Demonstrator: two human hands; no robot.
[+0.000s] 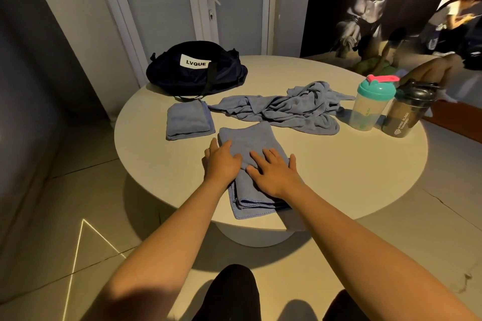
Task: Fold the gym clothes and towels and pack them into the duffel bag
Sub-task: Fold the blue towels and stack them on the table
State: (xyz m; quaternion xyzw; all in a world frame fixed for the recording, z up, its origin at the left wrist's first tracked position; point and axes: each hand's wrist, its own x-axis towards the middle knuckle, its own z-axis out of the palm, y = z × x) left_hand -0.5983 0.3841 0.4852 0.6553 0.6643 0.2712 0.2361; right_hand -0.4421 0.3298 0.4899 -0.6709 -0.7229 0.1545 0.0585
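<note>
A half-folded blue towel (250, 138) lies at the near edge of the round table (352, 164), one end reaching the rim. My left hand (223, 161) and my right hand (275, 173) both press flat on it with straight fingers. A smaller folded blue towel (189, 120) sits to its left. Behind them a crumpled blue towel (292, 107) is spread loosely. The dark navy duffel bag (195, 69) with a white label stands at the table's far left; I cannot tell whether it is open.
Two shaker bottles stand at the right of the table: a clear one with a teal lid (371, 104) and a dark one (409, 109). A white door (182, 2) is behind the table. People sit on the floor at the far right (407, 60).
</note>
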